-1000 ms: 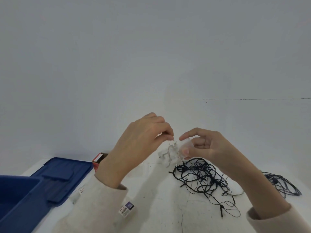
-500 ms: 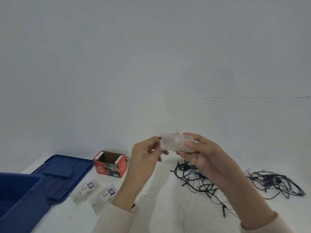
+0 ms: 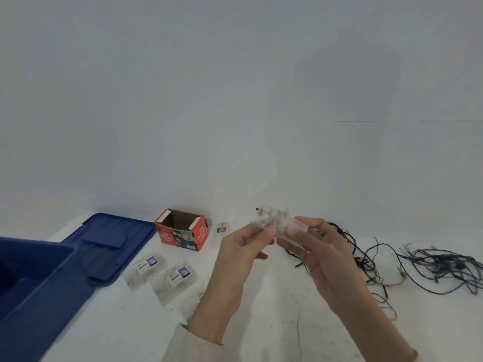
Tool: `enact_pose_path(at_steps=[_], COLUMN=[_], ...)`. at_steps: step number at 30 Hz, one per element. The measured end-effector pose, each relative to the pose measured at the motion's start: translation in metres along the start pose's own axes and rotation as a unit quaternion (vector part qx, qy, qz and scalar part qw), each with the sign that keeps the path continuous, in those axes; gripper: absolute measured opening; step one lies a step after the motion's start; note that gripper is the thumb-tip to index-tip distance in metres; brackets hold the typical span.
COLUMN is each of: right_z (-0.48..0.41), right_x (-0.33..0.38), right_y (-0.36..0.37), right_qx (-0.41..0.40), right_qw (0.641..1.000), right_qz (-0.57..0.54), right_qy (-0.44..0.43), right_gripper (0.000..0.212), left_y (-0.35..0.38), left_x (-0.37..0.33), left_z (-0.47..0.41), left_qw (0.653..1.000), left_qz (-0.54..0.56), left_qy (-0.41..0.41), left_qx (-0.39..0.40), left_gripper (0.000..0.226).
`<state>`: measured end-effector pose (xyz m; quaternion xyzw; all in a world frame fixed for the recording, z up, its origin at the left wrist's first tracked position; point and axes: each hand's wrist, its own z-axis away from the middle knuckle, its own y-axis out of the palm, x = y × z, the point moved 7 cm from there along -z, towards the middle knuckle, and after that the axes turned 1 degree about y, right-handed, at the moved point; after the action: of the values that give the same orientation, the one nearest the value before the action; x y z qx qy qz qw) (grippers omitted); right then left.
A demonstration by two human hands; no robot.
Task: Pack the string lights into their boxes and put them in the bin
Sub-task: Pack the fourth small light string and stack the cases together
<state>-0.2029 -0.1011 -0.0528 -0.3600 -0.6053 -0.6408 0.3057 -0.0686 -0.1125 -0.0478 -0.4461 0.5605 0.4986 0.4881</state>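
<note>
Head view, clear box [image 3: 284, 229] (lights [image 3: 274, 214] inside) held, red box [image 3: 183, 233] open

Bin [image 3: 39, 296] left, lid [image 3: 112, 239] beside it, box [image 3: 180, 237] behind two packs [image 3: 146, 269], string lights [image 3: 441, 265] right.

We raised the clear box [image 3: 277, 226] off the black string lights [image 3: 366, 262]; left hand [image 3: 243, 246] and right hand [image 3: 321, 252] now grip its ends.

Plain indoor room of no clear kind, bare pale wall [image 3: 235, 100], scuffed white surface [image 3: 261, 325] running up to it, laid out as a packing spot, blue plastic bin [image 3: 39, 283] and lid [image 3: 109, 244] at left, open red cardboard box [image 3: 183, 237], tangled dark string lights [image 3: 439, 267].
</note>
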Motion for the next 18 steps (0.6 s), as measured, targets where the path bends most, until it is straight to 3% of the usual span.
enact_pose_path(at_steps=[3,8,11,15,18], right_z=[-0.007,-0.030,-0.041,-0.056,-0.063], right_x=[-0.006,-0.018,-0.022,-0.027,-0.037], right_y=[-0.002,-0.008,-0.009,-0.010,-0.011], right_qx=[0.010,0.045,0.100,0.148,0.185], right_qw=[0.999,0.982,0.957,0.894,0.868], right_qz=[0.033,0.184,0.270,0.422,0.459], right_qy=[-0.013,0.018,0.026,0.029,0.048], right_gripper=[0.030,0.033,0.042,0.036,0.034], left_y=[-0.004,-0.017,-0.021,-0.025,-0.028], left_x=[0.009,0.023,0.030,0.042,0.054], left_z=[-0.006,-0.024,-0.032,-0.044,-0.051], left_qw=[0.999,0.998,0.997,0.992,0.986], left_qz=[0.021,0.000,-0.059,-0.110,-0.134], left_qy=[-0.031,-0.063,-0.056,-0.059,-0.084], left_qx=[0.004,-0.015,-0.010,0.019,0.053], left_gripper=[0.012,0.008,0.006,0.004,0.005])
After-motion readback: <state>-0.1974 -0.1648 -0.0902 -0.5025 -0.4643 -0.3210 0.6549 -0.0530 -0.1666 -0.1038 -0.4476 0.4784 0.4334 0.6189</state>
